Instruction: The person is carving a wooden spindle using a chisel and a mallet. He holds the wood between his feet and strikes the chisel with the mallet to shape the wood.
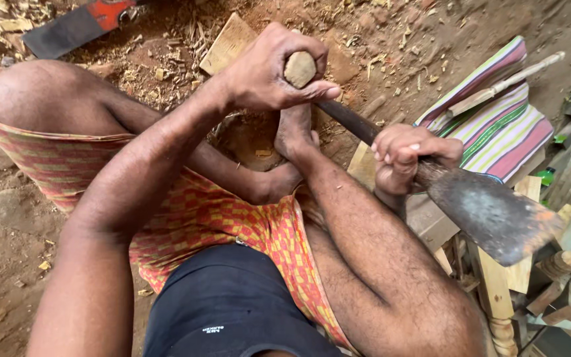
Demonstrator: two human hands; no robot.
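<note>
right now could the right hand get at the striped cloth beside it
Probably yes: the striped cloth lies just beyond the right hand with open space between, but its fingers are wrapped round the blade tool, so it isn't free.

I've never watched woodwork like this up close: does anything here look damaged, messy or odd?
The broad blade of the chopping tool looks worn, with rusty orange patches near its tip. The left hand grips the wooden handle end; the right hand holds near the blade. Wood chips litter the dirt floor.

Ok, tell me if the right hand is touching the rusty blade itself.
Apart. In the head view the right hand wraps the dark handle just above the rusty blade; a short stretch of neck shows between fingers and blade.
</note>
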